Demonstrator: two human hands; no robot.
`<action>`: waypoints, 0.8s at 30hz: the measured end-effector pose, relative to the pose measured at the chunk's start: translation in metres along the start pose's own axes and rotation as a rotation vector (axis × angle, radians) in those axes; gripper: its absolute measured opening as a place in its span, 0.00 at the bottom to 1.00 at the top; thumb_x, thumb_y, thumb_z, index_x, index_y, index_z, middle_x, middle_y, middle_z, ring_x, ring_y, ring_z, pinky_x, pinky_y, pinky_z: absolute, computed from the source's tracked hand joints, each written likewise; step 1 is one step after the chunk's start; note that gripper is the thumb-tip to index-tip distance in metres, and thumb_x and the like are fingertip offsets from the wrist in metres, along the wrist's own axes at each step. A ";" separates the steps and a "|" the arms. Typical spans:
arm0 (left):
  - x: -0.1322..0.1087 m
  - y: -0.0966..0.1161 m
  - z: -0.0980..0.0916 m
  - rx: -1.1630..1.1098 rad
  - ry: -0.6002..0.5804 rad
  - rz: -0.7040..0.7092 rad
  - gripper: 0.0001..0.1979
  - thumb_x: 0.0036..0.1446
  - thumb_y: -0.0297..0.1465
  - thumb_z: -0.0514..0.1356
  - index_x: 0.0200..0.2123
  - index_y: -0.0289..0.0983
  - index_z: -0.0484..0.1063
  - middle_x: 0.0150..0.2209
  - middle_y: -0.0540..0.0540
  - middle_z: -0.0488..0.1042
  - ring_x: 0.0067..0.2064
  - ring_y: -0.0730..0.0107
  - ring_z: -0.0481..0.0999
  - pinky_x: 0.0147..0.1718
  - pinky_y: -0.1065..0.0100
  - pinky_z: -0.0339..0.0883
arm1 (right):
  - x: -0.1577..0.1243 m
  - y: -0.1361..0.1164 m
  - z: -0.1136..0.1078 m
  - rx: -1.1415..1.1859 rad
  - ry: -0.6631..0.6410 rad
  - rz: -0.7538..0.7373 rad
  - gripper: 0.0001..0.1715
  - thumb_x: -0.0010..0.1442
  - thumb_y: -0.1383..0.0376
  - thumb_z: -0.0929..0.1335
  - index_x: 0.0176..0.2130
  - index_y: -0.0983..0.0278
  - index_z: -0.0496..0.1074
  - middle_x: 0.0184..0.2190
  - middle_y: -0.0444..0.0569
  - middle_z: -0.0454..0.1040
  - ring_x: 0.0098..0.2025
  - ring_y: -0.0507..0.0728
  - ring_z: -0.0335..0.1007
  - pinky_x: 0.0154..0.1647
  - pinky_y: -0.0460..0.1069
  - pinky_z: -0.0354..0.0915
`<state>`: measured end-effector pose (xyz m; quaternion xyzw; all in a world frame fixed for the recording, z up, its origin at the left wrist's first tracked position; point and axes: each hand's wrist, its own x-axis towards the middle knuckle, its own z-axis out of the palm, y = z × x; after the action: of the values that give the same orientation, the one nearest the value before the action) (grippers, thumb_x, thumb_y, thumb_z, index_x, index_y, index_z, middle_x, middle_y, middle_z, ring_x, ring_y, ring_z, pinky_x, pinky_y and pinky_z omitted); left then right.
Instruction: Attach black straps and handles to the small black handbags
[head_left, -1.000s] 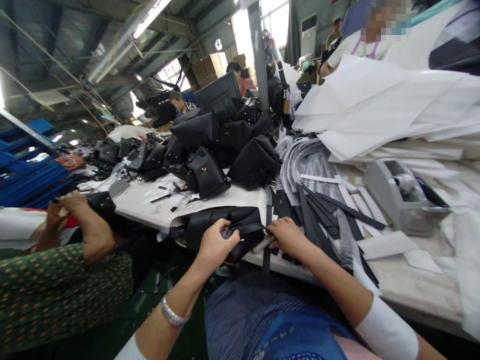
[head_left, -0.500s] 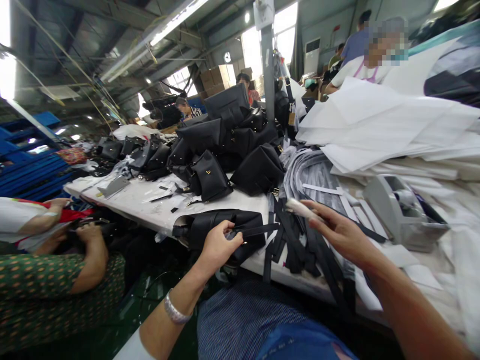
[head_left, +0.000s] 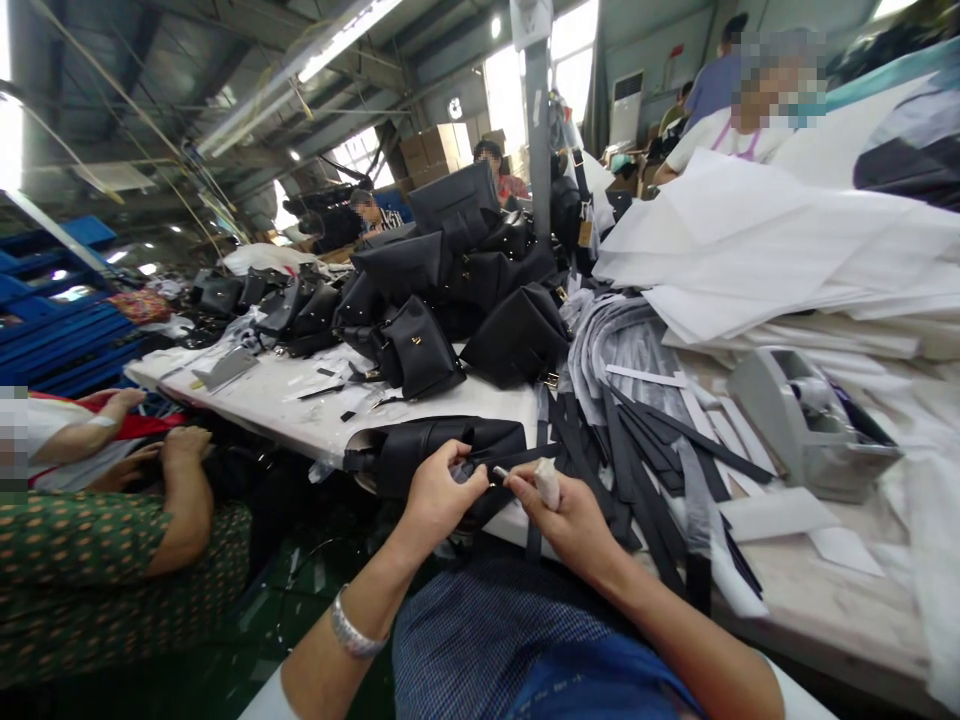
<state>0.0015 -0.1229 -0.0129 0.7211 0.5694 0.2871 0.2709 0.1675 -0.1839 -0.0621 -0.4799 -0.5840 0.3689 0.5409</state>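
My left hand (head_left: pixel 448 492) is closed in a pinch on a dark strap (head_left: pixel 525 459) in front of a black handbag (head_left: pixel 420 455). The handbag lies on its side at the table's near edge. My right hand (head_left: pixel 562 510) is beside it, thumb and fingers closed around a small shiny metal piece (head_left: pixel 500 473) next to the strap. A white wrapped piece (head_left: pixel 548 484) sticks up at the right hand's fingers; whether it is worn or held I cannot tell. Loose black straps (head_left: pixel 637 470) lie right of that hand.
A heap of black handbags (head_left: pixel 450 290) stands at the table's back. To the right are white sheets (head_left: pixel 765 240), plastic-covered coiled straps (head_left: pixel 600 340) and a grey tape dispenser (head_left: pixel 810 430). A co-worker's arm (head_left: pixel 184 500) is at left; other people are farther back.
My right hand has come left from above the loose straps to beside my left hand. The left hand keeps its pinch on the strap, almost in the same spot.
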 end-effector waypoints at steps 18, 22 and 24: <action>-0.028 -0.002 0.005 0.018 0.127 0.121 0.15 0.55 0.34 0.61 0.45 0.37 0.76 0.46 0.42 0.79 0.48 0.58 0.77 0.51 0.60 0.67 | -0.002 0.000 0.019 -0.015 0.012 0.039 0.14 0.62 0.58 0.65 0.38 0.63 0.75 0.34 0.48 0.78 0.35 0.57 0.73 0.36 0.48 0.67; -0.033 0.001 0.010 0.062 0.153 0.122 0.14 0.56 0.33 0.60 0.45 0.37 0.76 0.45 0.41 0.79 0.47 0.59 0.77 0.50 0.61 0.68 | 0.001 -0.002 0.019 -0.022 0.024 0.094 0.15 0.62 0.57 0.65 0.34 0.64 0.75 0.31 0.47 0.77 0.33 0.57 0.72 0.35 0.48 0.66; -0.035 0.004 0.011 0.090 0.143 0.148 0.14 0.57 0.33 0.60 0.45 0.35 0.76 0.45 0.41 0.79 0.47 0.59 0.77 0.49 0.62 0.68 | 0.004 -0.005 0.017 -0.006 0.011 0.127 0.15 0.61 0.57 0.65 0.33 0.64 0.76 0.30 0.47 0.77 0.33 0.57 0.72 0.35 0.48 0.65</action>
<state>0.0055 -0.1585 -0.0208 0.7502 0.5449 0.3312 0.1748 0.1503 -0.1794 -0.0589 -0.5198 -0.5504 0.3981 0.5180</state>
